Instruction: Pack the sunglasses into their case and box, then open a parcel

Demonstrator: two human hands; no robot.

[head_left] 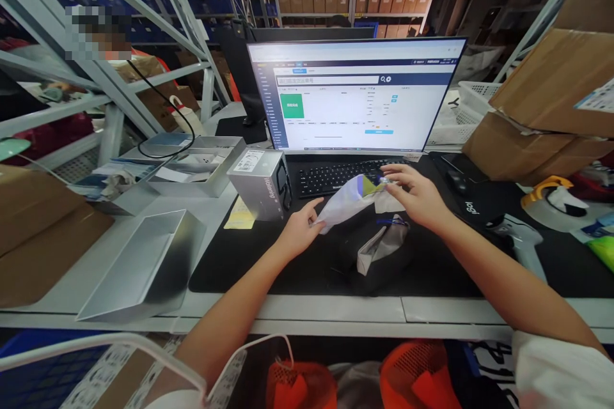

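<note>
A thin white plastic bag (341, 203) with a purple and yellow-green patch at its far end is stretched between my hands above the black desk mat. My left hand (301, 230) pinches its lower left end between thumb and fingers. At the upper right end, the fingertips of my right hand (410, 192) close on the bag near a small shiny bit I cannot make out. Below it on the mat lies a dark pouch (384, 249) with a pale grey lining and a blue cord. Left of the bag stands a grey product box (261, 188).
Behind my hands are a keyboard (336, 176) and a lit monitor (355, 102). An empty silver box tray (144, 262) lies at left, near another opened box (199, 166). On the right are a scanner (520, 243), a tape roll (551, 204) and cardboard boxes (556, 89).
</note>
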